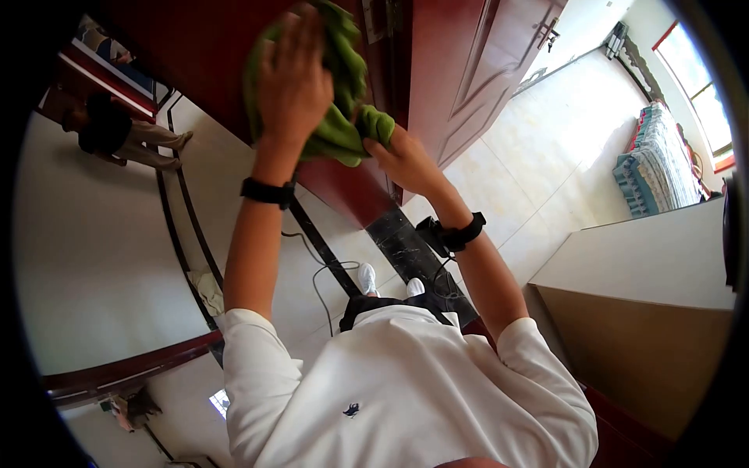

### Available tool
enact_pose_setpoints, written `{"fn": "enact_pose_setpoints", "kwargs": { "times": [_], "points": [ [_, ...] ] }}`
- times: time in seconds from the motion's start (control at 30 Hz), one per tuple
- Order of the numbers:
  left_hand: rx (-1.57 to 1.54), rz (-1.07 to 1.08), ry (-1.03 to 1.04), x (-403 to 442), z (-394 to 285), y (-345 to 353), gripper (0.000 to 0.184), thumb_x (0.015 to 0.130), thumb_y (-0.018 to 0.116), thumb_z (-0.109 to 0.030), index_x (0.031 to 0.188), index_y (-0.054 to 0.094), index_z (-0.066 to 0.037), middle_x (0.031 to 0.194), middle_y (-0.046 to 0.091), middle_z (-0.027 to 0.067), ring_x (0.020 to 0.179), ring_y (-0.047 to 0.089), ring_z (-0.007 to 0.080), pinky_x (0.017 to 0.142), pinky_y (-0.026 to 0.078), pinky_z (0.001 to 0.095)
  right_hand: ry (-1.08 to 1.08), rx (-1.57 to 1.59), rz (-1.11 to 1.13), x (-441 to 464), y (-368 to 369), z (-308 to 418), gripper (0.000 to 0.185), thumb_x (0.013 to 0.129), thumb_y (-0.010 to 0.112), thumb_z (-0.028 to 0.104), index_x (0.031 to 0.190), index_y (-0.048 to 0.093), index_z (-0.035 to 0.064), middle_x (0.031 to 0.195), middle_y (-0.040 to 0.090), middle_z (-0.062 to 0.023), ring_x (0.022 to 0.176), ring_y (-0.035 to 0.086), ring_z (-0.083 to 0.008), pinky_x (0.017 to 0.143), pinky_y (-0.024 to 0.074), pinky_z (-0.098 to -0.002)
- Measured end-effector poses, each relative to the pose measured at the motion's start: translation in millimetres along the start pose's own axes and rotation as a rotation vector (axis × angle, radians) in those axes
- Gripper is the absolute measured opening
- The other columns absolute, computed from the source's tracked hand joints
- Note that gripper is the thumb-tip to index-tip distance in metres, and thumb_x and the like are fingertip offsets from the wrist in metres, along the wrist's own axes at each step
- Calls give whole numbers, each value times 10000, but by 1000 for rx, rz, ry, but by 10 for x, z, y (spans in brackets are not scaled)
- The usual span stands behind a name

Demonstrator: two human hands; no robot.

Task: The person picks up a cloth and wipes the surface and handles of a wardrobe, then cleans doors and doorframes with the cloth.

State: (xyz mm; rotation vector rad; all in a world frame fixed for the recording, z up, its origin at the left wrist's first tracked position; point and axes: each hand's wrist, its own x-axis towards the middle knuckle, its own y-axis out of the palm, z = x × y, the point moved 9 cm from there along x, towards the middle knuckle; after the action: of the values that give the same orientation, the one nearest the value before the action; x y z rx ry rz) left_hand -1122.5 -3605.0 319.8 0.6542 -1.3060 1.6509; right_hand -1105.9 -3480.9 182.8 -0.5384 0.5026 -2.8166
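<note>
A bunched green cloth (347, 70) lies against the dark red door (199, 58) at the top of the view. My left hand (295, 90) is on the cloth with its fingers stretched out and the back of the hand towards me; motion blurs it slightly. Lower and to the right, my right hand (407, 162) grips a folded end of the same cloth near the door's edge. Black bands with small devices circle both wrists, and a thin cable hangs from each.
Another red door panel (460, 78) with a handle (548, 33) stands right of the cloth. A black threshold strip (406, 242) runs near my white shoes (367, 278). Far left is another person (117, 129). A covered bed (659, 164) is in the room at right.
</note>
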Motion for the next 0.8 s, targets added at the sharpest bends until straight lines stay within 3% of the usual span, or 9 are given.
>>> {"fn": "enact_pose_setpoints", "kwargs": {
  "times": [0.07, 0.2, 0.27, 0.3, 0.37, 0.4, 0.47, 0.63, 0.8],
  "points": [
    [-168, 299, 275, -406, -418, 552, 577, 883, 486, -146, 1443, 363, -88, 1528, 313, 90, 1406, 306, 225, 1120, 287, 428, -6, 32, -32, -158, 75, -314, 255, 894, 569, 215, 1027, 557, -2, 1060, 542, -243, 936, 555, -437, 835, 457, -457],
    [-179, 521, 567, -1462, -789, 1003, 573, 864, 502, -117, 1425, 391, -72, 1509, 349, 88, 1404, 303, 192, 1114, 304, 365, 43, -38, -206, -403, 20, -813, 320, 883, 587, 237, 1093, 543, -2, 1098, 523, -250, 984, 548, -440, 865, 454, -457],
    [-450, 451, 478, -1664, -700, 892, 361, 859, 518, -127, 1197, 607, -34, 1262, 592, 135, 1256, 484, 223, 1037, 378, 355, 105, -171, -249, -364, 67, -921, 383, 870, 606, 250, 1141, 525, -8, 1116, 507, -256, 1031, 527, -447, 896, 440, -470],
    [-459, 441, 487, -1677, -646, 794, 361, 859, 518, -127, 1197, 607, -34, 1262, 592, 135, 1256, 484, 223, 1037, 378, 355, 110, -114, -253, -309, 131, -859, 408, 866, 609, 252, 1126, 532, -53, 1153, 495, -300, 1114, 481, -484, 969, 402, -480],
    [-315, 737, 626, -1824, -535, 739, 248, 894, 539, -213, 881, 697, -22, 822, 679, 177, 863, 647, 288, 909, 448, 389, 59, -195, -257, -75, 326, -718, 421, 861, 609, 257, 1111, 540, -74, 1157, 498, -322, 1170, 427, -510, 1000, 379, -489],
    [-319, 725, 630, -1815, -396, 643, 248, 894, 539, -213, 881, 697, -22, 822, 679, 177, 863, 647, 288, 909, 448, 389, 10, -264, -243, 55, 456, -619, 435, 856, 608, 263, 1096, 549, -95, 1160, 500, -344, 1225, 373, -536, 1032, 356, -499],
    [-569, 573, 488, -1654, -32, 332, 346, 900, 550, -256, 626, 627, -58, 536, 573, 146, 523, 570, 330, 695, 483, 415, -82, -266, -308, 294, 603, -202, 446, 845, 612, 270, 1080, 558, -106, 1157, 505, -361, 1277, 279, -548, 1064, 313, -512],
    [-586, 484, 81, -1217, 965, -14, 359, 886, 602, -336, 657, 585, -60, 555, 573, 154, 497, 566, 347, 530, 470, 416, -217, -352, -447, 756, 744, 646, 424, 804, 582, 259, 1040, 585, -93, 1255, 477, -330, 1357, 43, -528, 1138, 133, -563],
    [-728, 669, -213, -1722, 1096, 697, 469, 792, 717, -494, 713, 591, -49, 616, 622, 127, 543, 609, 331, 510, 472, 382, -263, -187, -600, 630, 770, 136, 459, 780, 526, 203, 1141, 545, -79, 1325, 456, -242, 1364, 67, -500, 1144, 140, -548]
  ]
}}
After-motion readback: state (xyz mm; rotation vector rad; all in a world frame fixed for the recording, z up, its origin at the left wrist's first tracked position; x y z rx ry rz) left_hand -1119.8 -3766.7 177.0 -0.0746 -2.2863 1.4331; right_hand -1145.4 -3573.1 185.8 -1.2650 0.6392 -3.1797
